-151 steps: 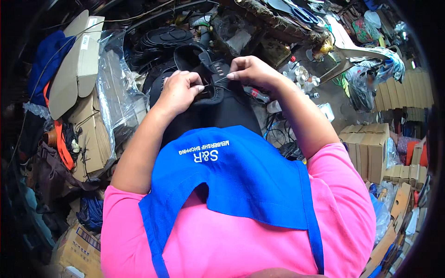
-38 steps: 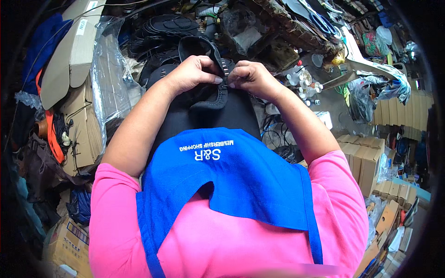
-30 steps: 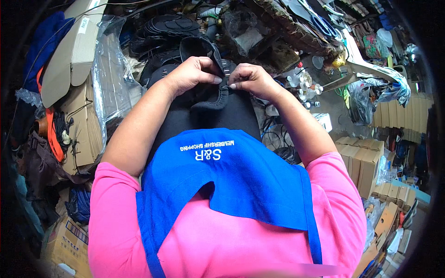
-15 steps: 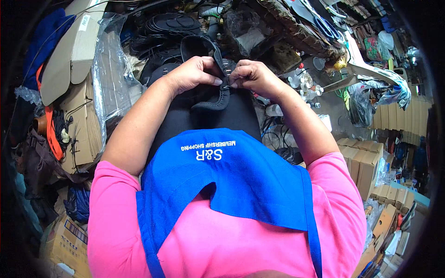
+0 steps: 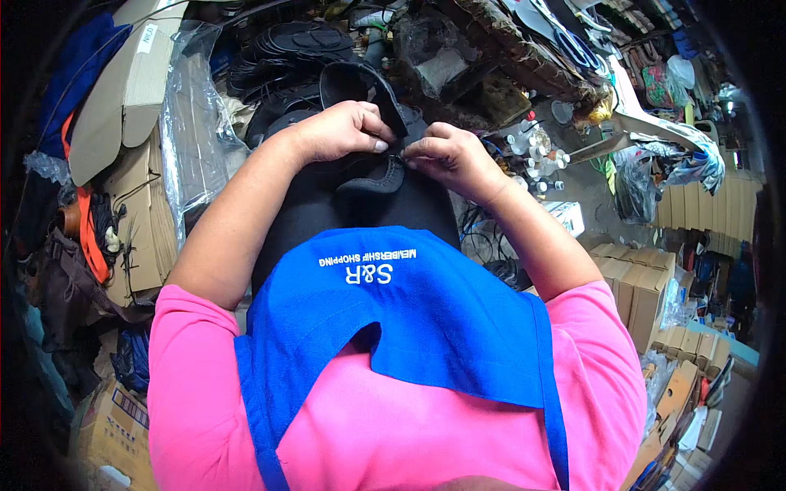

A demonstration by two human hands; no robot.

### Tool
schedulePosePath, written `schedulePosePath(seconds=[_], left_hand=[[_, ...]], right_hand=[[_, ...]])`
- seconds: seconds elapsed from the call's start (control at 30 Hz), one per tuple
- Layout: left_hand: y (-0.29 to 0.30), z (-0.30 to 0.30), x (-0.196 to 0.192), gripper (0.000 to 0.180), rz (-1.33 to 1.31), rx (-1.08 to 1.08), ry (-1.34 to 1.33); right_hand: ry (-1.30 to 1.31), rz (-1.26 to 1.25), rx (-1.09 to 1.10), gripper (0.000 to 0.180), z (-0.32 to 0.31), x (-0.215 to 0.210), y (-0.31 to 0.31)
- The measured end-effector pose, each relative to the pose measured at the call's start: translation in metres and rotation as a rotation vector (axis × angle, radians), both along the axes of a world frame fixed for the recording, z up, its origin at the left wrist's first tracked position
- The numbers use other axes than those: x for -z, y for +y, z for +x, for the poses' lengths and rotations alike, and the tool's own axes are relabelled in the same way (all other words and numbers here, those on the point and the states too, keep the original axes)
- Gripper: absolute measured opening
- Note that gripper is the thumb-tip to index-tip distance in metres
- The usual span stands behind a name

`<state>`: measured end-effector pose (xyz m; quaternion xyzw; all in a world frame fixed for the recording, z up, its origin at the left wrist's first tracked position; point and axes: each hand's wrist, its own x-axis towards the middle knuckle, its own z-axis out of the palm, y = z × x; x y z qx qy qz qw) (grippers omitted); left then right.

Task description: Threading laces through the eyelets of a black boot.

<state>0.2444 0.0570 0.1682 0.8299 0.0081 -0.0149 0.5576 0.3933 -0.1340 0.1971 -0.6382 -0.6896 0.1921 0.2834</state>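
Note:
A black, curved shoe upper (image 5: 372, 182) with a row of stitches along its edge rests over my lap. My left hand (image 5: 348, 132) is closed on it, thumb and fingers pinching the edge beside the stitching. One raised, rounded part of the upper stands up beyond the left hand's knuckles. My right hand (image 5: 450, 155) is at the right of the same edge, with thumb and forefinger pressed together close to the left thumb tip. Whatever the right fingers pinch is too small to make out.
Beyond my hands lies a stack of black sole-shaped pieces (image 5: 299, 41). Flattened cardboard (image 5: 139, 213) and clear plastic sheeting (image 5: 192, 139) stand at the left. Several small bottles (image 5: 532, 147) are to the right, with stacked brown boxes (image 5: 634, 282) farther out.
My right hand has shifted slightly right and down, opening a small gap from the left hand. The left hand stays on the shoe upper, nearly in place.

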Motion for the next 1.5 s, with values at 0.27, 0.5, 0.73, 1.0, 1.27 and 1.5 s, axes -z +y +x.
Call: schedulePosePath(seconds=[0.27, 0.5, 0.73, 1.0, 1.27, 1.5], left_hand=[[-0.007, 0.001, -0.029, 0.024, 0.166, 0.098, 0.217], [-0.013, 0.004, -0.031, 0.023, 0.417, 0.053, 0.105], [-0.008, 0.004, -0.024, 0.026, 0.239, -0.008, 0.127], [-0.008, 0.003, -0.031, 0.033, 0.158, 0.109, 0.218], [-0.009, 0.002, -0.031, 0.039, 0.126, 0.117, 0.239], [-0.02, 0.009, -0.042, 0.027, 0.586, 0.068, 0.157]], right_hand=[[-0.37, -0.046, -0.076, 0.016, -0.014, -0.027, 0.002], [-0.751, -0.225, -0.219, 0.012, -0.033, -0.039, 0.025], [-0.354, -0.087, -0.042, 0.016, -0.009, -0.024, 0.007], [-0.254, 0.126, 0.076, 0.02, -0.017, 0.01, -0.011], [-0.517, 0.02, 0.044, 0.016, -0.035, -0.009, -0.011], [-0.732, -0.095, -0.179, 0.012, -0.034, -0.034, 0.022]])
